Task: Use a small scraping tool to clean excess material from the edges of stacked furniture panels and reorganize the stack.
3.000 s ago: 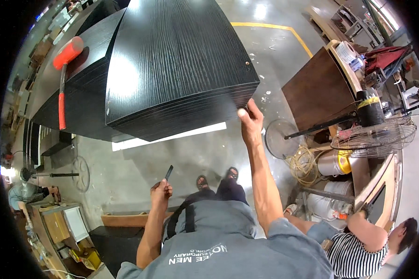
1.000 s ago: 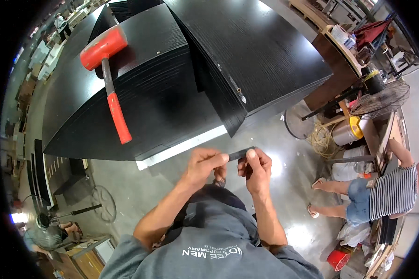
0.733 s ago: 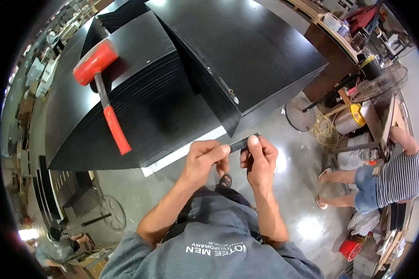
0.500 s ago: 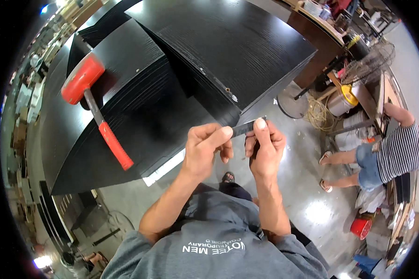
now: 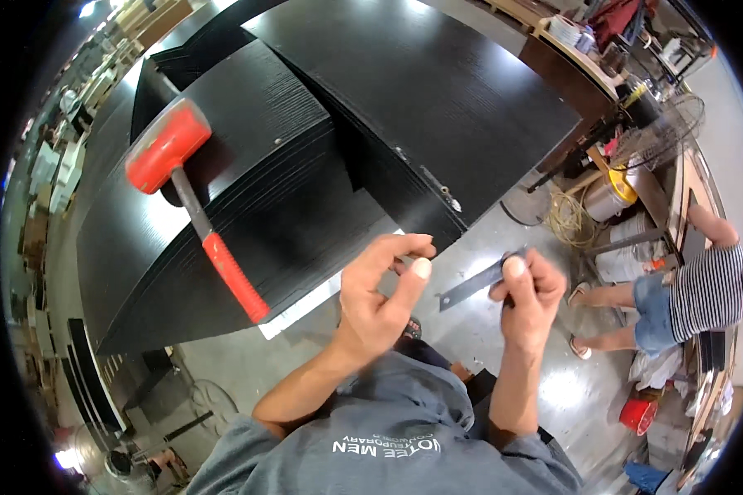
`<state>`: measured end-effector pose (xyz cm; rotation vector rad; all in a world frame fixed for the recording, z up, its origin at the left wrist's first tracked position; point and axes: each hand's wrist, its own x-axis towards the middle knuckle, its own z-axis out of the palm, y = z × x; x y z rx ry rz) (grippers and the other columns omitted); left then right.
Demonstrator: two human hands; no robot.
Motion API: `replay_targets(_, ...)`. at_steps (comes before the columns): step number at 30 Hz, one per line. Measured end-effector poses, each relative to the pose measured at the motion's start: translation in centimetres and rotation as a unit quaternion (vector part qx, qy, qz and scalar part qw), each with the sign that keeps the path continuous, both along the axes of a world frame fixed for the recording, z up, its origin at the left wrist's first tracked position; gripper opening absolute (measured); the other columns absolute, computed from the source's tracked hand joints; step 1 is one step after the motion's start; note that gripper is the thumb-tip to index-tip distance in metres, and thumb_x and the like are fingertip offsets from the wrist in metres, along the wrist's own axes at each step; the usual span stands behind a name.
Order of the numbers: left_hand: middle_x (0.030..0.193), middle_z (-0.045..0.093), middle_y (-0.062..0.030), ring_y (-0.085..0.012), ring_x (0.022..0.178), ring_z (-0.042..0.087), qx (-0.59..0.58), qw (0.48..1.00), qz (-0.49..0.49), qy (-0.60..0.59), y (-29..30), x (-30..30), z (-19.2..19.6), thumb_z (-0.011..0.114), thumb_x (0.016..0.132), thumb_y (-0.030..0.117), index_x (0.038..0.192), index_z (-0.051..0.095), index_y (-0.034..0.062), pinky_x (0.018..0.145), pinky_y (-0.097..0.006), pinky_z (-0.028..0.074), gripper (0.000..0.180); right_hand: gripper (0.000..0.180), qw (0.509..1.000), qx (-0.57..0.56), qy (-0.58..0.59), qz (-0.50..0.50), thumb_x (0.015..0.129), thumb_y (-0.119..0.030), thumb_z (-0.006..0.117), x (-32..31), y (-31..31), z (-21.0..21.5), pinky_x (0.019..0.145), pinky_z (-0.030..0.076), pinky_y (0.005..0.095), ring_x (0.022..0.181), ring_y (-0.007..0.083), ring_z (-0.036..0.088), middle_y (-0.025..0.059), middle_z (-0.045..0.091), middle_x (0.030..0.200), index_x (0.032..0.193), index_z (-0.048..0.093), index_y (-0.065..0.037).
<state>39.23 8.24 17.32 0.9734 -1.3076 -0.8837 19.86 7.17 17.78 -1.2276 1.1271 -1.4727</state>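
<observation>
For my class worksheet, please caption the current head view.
Right hand holds a dark strip, left hand empty, beside stacked black panels bearing a red mallet.

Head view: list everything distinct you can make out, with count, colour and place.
Flat strip: 1, dark grey, right of centre
Black panels: several, black, stacked across upper middle
Mallet: 1, red and grey, on panels, left
Pale strip: 1, white, at panels' lower edge
Wire fan: 1, grey, upper right
Yellow-rimmed bucket: 1, white, right
Red container: 1, red, lower right
Co-worker: 1, striped top, blue shorts, far right
Left-rim clutter: too small to count
Left hand: 1, bare, empty, centre
Right hand: 1, bare, pinching flat strip
Shirt: 1, grey, bottom
</observation>
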Motion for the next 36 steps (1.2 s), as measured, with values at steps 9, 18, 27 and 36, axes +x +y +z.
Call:
replay_targets(9, 0.098, 0.069, -0.0023, -0.0009, 0.07, 0.052, 0.019, 0.984, 0.177, -0.019, 0.4, 0.8, -0.9, 0.063, 0.09, 0.002, 0.111, 0.066, -0.0006, 0.059, -0.016, 0.039, 0.022, 0.036, 0.984, 0.006, 0.167, 0.068, 0.094, -0.031, 0.064, 0.6, -13.6, 6.3, 0.042, 0.029, 0.022, 0.044, 0.0051, 0.04, -0.0002, 0.051, 0.052, 0.071, 0.06, -0.003)
replay_targets(18, 0.114, 0.067, -0.0119, -0.0132, 0.095, 0.062, 0.059, 0.977, 0.198, -0.044, 0.6, -1.7, -2.9, 0.063, 0.088, 0.003, 0.12, 0.064, -0.0013, 0.076, -0.024, 0.049, 0.032, 0.015, 0.977, -0.146, 0.143, -0.061, 0.09, -0.014, 0.068, -3.9, -13.8, 4.9, 0.06, 0.043, 0.0203, 0.069, 0.0039, 0.056, -0.0013, 0.065, 0.078, 0.096, 0.07, 0.0)
replay_targets(27, 0.15, 0.035, -0.0266, -0.036, 0.133, 0.043, -0.128, 0.956, 0.187, -0.186, -2.9, -4.8, -3.7, 0.069, 0.087, 0.019, 0.146, 0.032, -0.0075, 0.105, -0.04, 0.04, 0.075, 0.054, 0.971, -0.191, 0.145, -0.009, 0.092, -0.021, 0.064, -15.7, -20.7, 0.7, 0.111, 0.036, 0.0413, 0.133, 0.024, 0.046, 0.0141, 0.052, 0.141, 0.138, 0.049, 0.003)
replay_targets(36, 0.155, 0.029, -0.0239, -0.0279, 0.141, 0.034, -0.075, 0.937, 0.339, -0.029, -5.3, -12.2, -6.0, 0.067, 0.09, 0.02, 0.15, 0.017, -0.0102, 0.115, -0.036, 0.027, 0.084, 0.076, 0.96, -0.175, 0.036, 0.214, 0.082, -0.023, 0.08, -17.3, -26.4, -2.2, 0.053, 0.025, 0.0172, 0.063, 0.0011, 0.036, -0.0036, 0.055, 0.094, 0.145, 0.043, 0.0)
